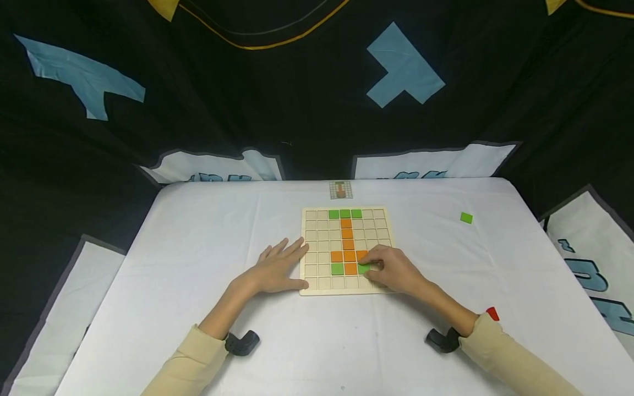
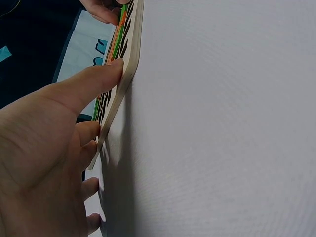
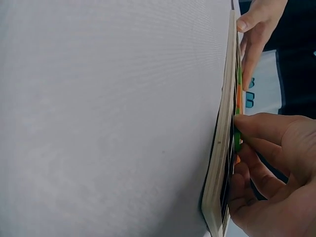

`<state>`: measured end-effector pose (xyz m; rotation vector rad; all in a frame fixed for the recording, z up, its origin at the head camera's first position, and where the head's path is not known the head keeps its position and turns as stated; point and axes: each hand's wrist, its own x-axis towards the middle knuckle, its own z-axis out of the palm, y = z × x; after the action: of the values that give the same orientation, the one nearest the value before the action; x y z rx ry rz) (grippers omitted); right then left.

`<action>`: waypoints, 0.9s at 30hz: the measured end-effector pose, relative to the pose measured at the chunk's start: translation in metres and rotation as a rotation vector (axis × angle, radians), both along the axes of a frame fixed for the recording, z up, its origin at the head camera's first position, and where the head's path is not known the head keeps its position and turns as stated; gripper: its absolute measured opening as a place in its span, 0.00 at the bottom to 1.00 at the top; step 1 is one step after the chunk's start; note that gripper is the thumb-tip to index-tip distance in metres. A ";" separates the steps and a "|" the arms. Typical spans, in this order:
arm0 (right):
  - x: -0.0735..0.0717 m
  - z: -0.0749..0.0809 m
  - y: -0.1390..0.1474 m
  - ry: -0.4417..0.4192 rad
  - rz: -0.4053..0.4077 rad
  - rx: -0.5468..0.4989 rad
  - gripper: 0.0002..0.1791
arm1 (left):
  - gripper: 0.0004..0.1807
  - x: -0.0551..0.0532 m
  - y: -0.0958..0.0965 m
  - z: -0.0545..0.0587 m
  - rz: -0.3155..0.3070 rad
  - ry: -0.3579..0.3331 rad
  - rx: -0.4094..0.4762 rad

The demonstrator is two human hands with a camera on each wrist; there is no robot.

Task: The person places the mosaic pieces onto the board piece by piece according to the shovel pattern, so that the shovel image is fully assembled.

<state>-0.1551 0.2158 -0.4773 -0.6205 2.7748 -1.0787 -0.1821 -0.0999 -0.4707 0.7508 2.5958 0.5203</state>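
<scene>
A wooden grid board (image 1: 318, 283) lies on the white table, with square orange and green tiles set in some of its cells. My right hand (image 1: 396, 268) is over the board's lower right part, thumb and fingertips pinching a green tile (image 3: 237, 140) at a cell right of the bottom orange tile (image 1: 350, 269). Part of that green tile is hidden by the fingers. My left hand (image 1: 278, 269) touches the board's left edge with fingers spread, and its thumb (image 2: 106, 79) rests on the rim. Three green tiles (image 1: 344, 213) sit in the top row above an orange column.
A loose green tile (image 1: 466, 218) lies to the right on the table. Behind the board is a small picture card (image 1: 340, 190) of a grid pattern. A red piece (image 1: 492, 313) shows beside the right sleeve. Dark curtains with blue shapes hang behind the table.
</scene>
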 end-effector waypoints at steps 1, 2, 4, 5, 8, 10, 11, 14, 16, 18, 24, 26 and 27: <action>0.000 0.000 0.000 0.002 -0.001 -0.003 0.13 | 0.50 0.000 0.000 0.000 0.000 0.000 0.000; 0.000 0.000 0.000 0.004 -0.002 -0.006 0.13 | 0.50 0.000 0.000 0.000 0.000 0.001 0.000; 0.000 0.000 0.000 0.003 -0.005 -0.007 0.13 | 0.50 0.000 0.000 0.000 0.001 0.002 0.000; 0.000 0.000 0.000 0.002 -0.008 -0.007 0.12 | 0.50 0.000 0.000 0.000 0.001 0.003 -0.001; -0.001 0.003 0.002 -0.017 -0.028 -0.018 0.12 | 0.50 0.000 0.000 0.000 0.001 0.005 -0.002; -0.002 0.005 0.006 -0.031 -0.053 -0.031 0.12 | 0.50 0.000 0.000 0.000 0.001 0.004 -0.001; -0.002 0.006 0.008 -0.033 -0.069 -0.038 0.12 | 0.50 0.000 0.000 0.000 0.002 0.002 0.000; -0.005 0.010 0.019 -0.025 -0.112 -0.063 0.12 | 0.50 0.000 0.000 0.001 0.003 -0.002 0.000; -0.006 0.014 0.027 -0.018 -0.147 -0.077 0.13 | 0.50 0.000 0.000 0.001 0.002 -0.003 -0.002; -0.007 0.019 0.037 -0.003 -0.184 -0.081 0.13 | 0.50 0.000 0.001 0.001 0.000 -0.002 -0.005; -0.012 0.031 0.070 0.041 -0.280 -0.078 0.14 | 0.50 -0.001 0.000 0.001 -0.002 -0.004 -0.005; -0.012 0.033 0.081 0.056 -0.313 -0.075 0.14 | 0.50 0.000 0.000 0.001 -0.004 -0.004 -0.006; -0.013 0.034 0.087 0.067 -0.327 -0.070 0.14 | 0.50 0.000 0.000 0.001 -0.004 -0.005 -0.005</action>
<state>-0.1677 0.3026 -0.4435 -0.2146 2.9796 -1.2364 -0.1823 -0.0997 -0.4698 0.7524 2.5895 0.5129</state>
